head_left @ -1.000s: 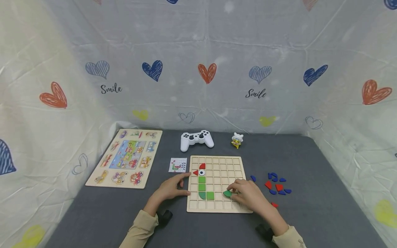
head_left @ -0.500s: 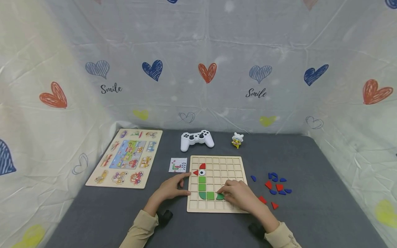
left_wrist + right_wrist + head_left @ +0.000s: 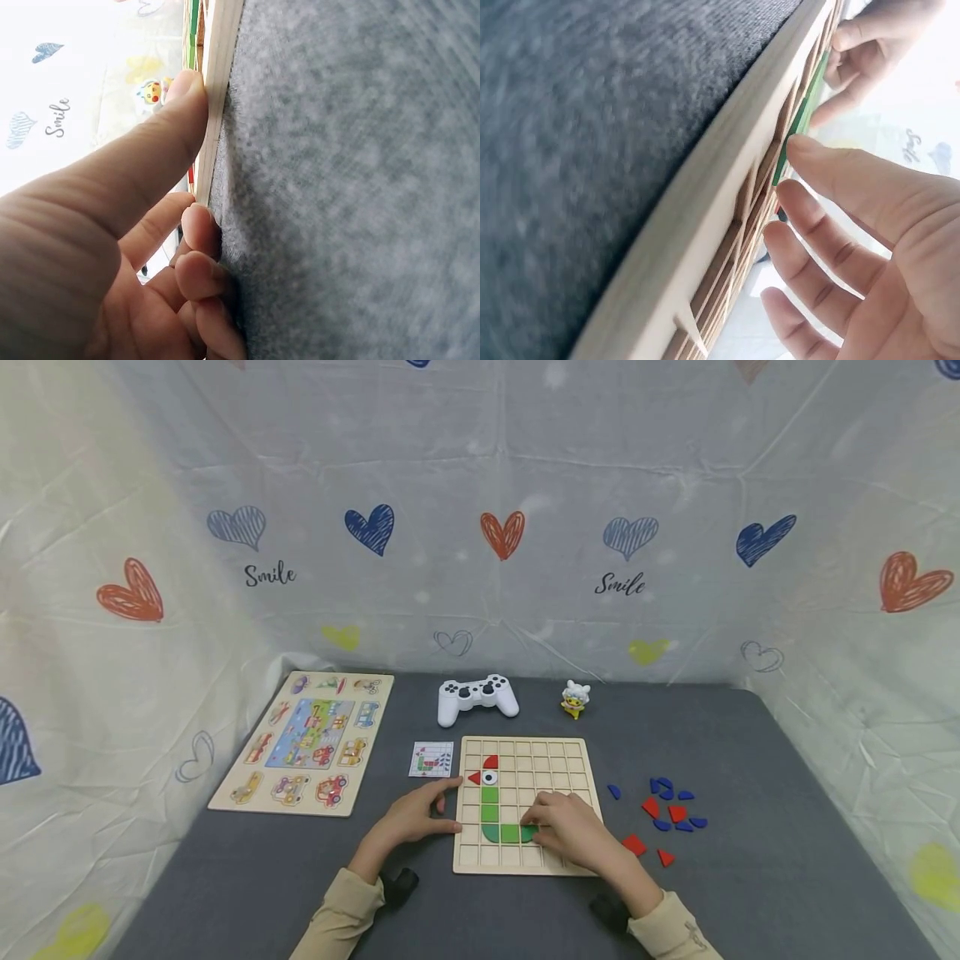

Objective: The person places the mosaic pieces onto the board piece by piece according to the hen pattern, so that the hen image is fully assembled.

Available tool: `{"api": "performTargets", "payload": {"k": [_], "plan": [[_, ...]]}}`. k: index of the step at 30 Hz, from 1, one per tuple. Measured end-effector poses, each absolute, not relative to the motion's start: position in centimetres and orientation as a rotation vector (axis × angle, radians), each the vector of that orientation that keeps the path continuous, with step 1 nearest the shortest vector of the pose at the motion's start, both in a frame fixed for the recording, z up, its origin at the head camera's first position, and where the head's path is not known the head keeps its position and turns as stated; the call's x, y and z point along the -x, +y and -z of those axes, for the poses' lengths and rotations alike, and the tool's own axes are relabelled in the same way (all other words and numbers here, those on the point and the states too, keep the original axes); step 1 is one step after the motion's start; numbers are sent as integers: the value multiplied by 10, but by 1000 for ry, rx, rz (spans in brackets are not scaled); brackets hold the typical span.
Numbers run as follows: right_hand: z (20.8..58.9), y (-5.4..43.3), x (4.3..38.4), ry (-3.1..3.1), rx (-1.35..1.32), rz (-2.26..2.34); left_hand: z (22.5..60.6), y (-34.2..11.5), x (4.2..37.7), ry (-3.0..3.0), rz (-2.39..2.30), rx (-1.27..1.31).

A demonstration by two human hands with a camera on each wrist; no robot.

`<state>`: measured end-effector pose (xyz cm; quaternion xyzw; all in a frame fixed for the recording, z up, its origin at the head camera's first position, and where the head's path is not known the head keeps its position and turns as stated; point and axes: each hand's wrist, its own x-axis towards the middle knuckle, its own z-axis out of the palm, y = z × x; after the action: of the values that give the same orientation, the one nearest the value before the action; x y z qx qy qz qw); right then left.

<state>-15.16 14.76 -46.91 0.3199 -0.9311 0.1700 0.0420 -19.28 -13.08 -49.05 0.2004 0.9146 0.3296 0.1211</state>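
Note:
A wooden grid board [image 3: 555, 768] lies on the table. In its cells sit green squares [image 3: 490, 812], a green quarter-round piece [image 3: 491, 833], a white eye piece [image 3: 490, 777] and red pieces [image 3: 491, 762]. My left hand [image 3: 411, 812] touches the board's left edge with thumb and index finger apart; the left wrist view shows the thumb [image 3: 169, 142] against the rim. With thumb and fingertips my right hand [image 3: 573, 831] holds a second green quarter-round piece [image 3: 528, 833] at the cell right of the lower green square. Its far side is hidden by the fingers.
Several blue pieces [image 3: 662, 825] and red pieces [image 3: 633, 845] lie loose right of the board. Behind it are a pattern card [image 3: 431, 759], a white game controller [image 3: 477, 697] and a small figurine [image 3: 575, 699]. A vehicle puzzle board [image 3: 300, 743] lies at left.
My right hand has carried the green quarter-round piece leftward across the board, up beside the lower green square. A red piece by its wrist has come into view. The left hand has stayed put.

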Motion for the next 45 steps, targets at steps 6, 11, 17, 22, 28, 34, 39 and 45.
{"api": "performTargets", "payload": {"k": [6,11,17,22,28,34,39,45], "plan": [[469,145,153,-2862,-948,-536,491,-131,192,2672,-964,-591],[470,147,154,-2853,-957,-526,491,-131,192,2674,-964,-594],[468,156,153,-2854,-896,-528,492,-131,193,2675,-956,-588],[468,170,154,-2843,-872,-510,494,-131,194,2677,-946,-578],[467,185,154,-2862,-792,-521,496,-131,195,2683,-944,-590],[465,205,153,-2890,-731,-525,495,-131,194,2682,-946,-595],[464,223,151,-2917,-665,-560,494,-131,194,2678,-945,-599],[464,243,146,-2938,-608,-543,494,-131,194,2673,-943,-577]]}}
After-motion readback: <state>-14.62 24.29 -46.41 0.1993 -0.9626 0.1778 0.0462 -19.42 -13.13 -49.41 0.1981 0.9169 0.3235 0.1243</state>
